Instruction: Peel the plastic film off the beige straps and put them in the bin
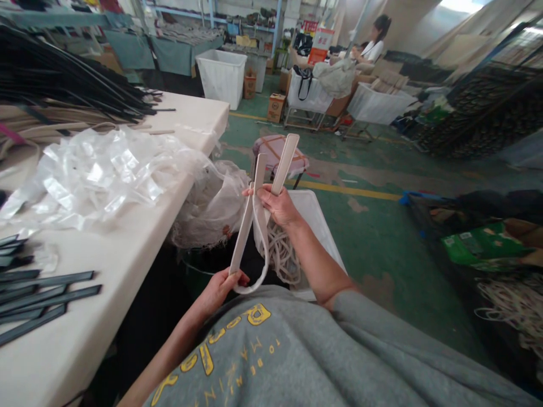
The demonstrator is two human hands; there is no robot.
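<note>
A cream-coloured flat strap (286,161) with a rounded end sticks up from my right hand (278,204), whose fingers are wrapped round it. Another pale strap end (260,169) rises beside it at the same hand. My left hand (223,285), lower and nearer my body, pinches a pale strap (241,234) that slants up towards the right hand. From there the band bends in a loop (263,265) between the hands. Below them, a white bin (326,226) holds a heap of similar pale straps (283,254).
On the white table (139,254) at left lie crumpled clear plastic strips (102,175), dark straps (55,294) and a black strap pile (72,68). A stool (282,150) stands ahead. Dark crates (466,226) lie at right. A person (373,48) works in the back.
</note>
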